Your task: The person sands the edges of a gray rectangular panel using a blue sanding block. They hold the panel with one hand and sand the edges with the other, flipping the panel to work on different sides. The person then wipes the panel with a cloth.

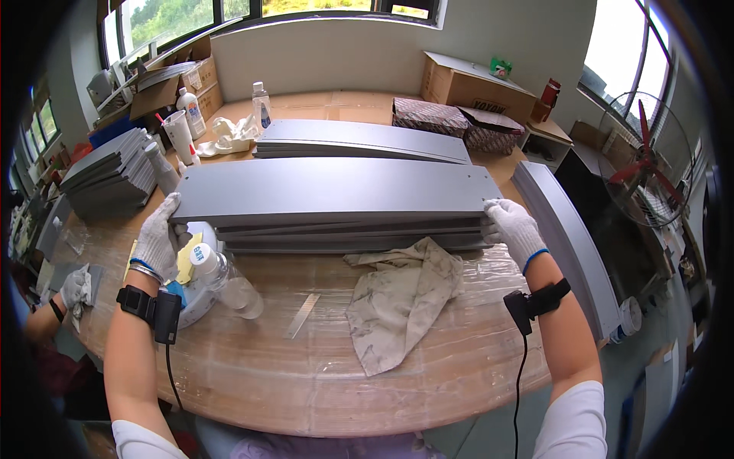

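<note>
A long grey flat panel [336, 186] with small holes near its ends lies over a stack of similar panels [359, 243]. My left hand [158, 239], in a white glove, is closed on the panel's left end, with the thumb on its edge. At the right end my right hand [514, 228], gloved too, grips the near corner. Close to my left hand stands a clear plastic bottle [238, 294] with a white cap. A stained, crumpled cloth [405, 302] lies in front of the stack, and a thin metal strip [304, 315] rests left of it.
Behind lies another panel stack [363, 140]; more panels stand at the left [111, 172] and right edge [569, 245]. Bottles [191, 112], a white rag [229, 136] and cardboard boxes [474, 92] line the back. A fan [646, 161] stands right. Another person's gloved hand [75, 291] works at left.
</note>
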{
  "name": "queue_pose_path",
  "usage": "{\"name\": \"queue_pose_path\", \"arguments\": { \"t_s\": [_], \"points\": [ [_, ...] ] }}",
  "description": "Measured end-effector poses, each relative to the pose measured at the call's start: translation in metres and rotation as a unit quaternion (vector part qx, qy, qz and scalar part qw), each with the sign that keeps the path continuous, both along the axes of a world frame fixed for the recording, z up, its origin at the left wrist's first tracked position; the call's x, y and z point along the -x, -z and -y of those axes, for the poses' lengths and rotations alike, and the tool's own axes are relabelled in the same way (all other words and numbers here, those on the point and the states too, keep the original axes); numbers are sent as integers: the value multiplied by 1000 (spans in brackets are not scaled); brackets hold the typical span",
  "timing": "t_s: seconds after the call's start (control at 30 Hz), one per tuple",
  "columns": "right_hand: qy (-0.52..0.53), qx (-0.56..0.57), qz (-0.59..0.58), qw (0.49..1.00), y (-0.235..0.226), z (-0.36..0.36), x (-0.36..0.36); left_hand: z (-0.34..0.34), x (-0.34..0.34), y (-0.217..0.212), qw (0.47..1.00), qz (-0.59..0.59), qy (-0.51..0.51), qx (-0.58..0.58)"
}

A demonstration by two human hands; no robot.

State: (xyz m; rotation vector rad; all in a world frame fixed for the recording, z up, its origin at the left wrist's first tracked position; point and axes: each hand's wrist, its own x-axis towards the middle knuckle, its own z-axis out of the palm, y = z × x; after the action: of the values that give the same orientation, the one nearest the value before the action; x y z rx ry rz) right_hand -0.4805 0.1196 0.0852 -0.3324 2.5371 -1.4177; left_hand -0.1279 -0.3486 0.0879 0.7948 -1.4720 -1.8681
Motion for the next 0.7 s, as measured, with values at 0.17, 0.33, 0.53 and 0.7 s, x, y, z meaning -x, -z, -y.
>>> {"name": "queue_pose_path", "arguments": {
  "t_s": [0.17, 0.33, 0.53, 0.7],
  "points": [
    [57, 445, 209, 869, 11, -18, -7, -86, -44, -84, 987, -124, 30, 97],
    [78, 409, 190, 889, 2, -100, -64, -160, -115, -89, 984, -113, 81, 111],
    [103, 263, 265, 922, 29, -221, -173, -243, -190, -12, 991, -55, 84, -85],
    [82, -190, 216, 954, 37, -246, -198, -286, -192, 69, 974, -19, 79, -213]
  ]
}}
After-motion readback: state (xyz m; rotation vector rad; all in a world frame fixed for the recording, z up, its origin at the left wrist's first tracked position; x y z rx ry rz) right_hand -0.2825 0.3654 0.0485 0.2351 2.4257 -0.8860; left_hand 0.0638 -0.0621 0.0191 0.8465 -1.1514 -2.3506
